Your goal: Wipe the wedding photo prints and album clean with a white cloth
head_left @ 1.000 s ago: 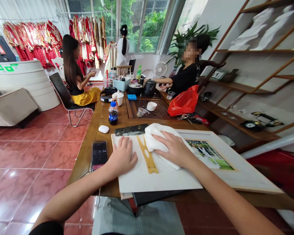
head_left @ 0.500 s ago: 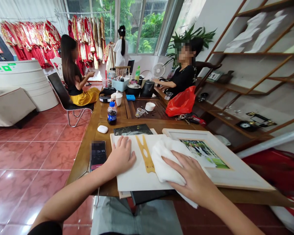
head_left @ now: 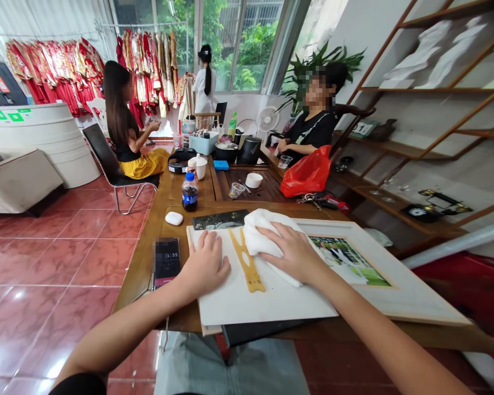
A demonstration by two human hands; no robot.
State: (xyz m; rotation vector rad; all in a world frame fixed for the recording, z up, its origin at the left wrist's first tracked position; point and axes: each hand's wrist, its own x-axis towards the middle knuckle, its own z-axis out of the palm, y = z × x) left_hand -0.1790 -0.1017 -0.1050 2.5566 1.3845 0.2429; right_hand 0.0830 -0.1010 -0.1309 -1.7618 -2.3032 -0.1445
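My left hand (head_left: 208,267) lies flat with fingers apart on the left part of a white board (head_left: 230,307). My right hand (head_left: 290,249) presses a bunched white cloth (head_left: 257,227) onto the board's upper right part, fingers bent over it. Between the hands, a flat yellow piece with a slot and a forked end (head_left: 251,269) lies on the board, its upper end beside the cloth. Under the board's far edge a dark picture panel (head_left: 220,219) sticks out. To the right lies a pale framed photo (head_left: 420,296), partly behind my right arm.
A phone (head_left: 166,263), a white earbud case (head_left: 174,218) and a cola bottle (head_left: 190,192) stand along the table's left side. Farther back are a white bowl (head_left: 253,180), a red plastic bag (head_left: 307,173) and keys (head_left: 315,200). Two people sit by the table; another stands near the window.
My right hand has slid the cloth away from me and slightly left, up to the board's far edge. My left hand stays in place. The seated person on the right has drawn their hands in.
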